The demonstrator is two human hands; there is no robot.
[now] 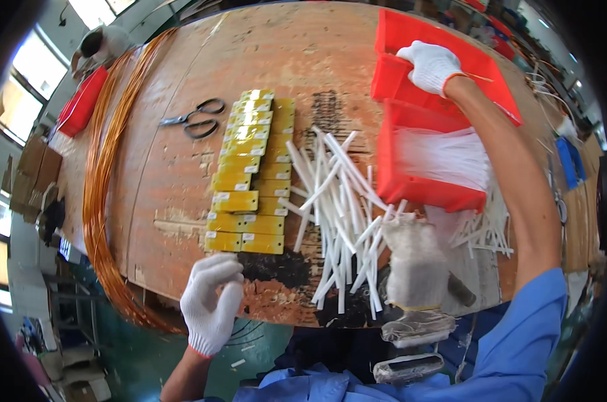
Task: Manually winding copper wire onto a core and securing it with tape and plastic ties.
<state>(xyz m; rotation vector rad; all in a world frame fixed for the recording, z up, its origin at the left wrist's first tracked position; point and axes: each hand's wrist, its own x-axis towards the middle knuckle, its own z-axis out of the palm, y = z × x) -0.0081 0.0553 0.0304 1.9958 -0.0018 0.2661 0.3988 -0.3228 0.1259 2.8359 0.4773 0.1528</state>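
My left hand, in a white knit glove, hovers at the table's near edge, fingers loosely curled and thumb apart, with nothing visible in it. Just beyond it, yellow rectangular plates with small white labels lie in two overlapping rows. At the far right, my gloved right hand is closed over the wall of a red plastic bin; its fingertips are partly hidden. Nearer me, a second red bin holds a bundle of thin white translucent strands. Loose white tubes lie in a heap between the plates and bins.
Black-handled scissors lie left of the plates. A long bundle of copper-coloured wire curves along the table's left side and over its near edge. A worn whitish wrapped object stands beside the tubes. A person is at the far left.
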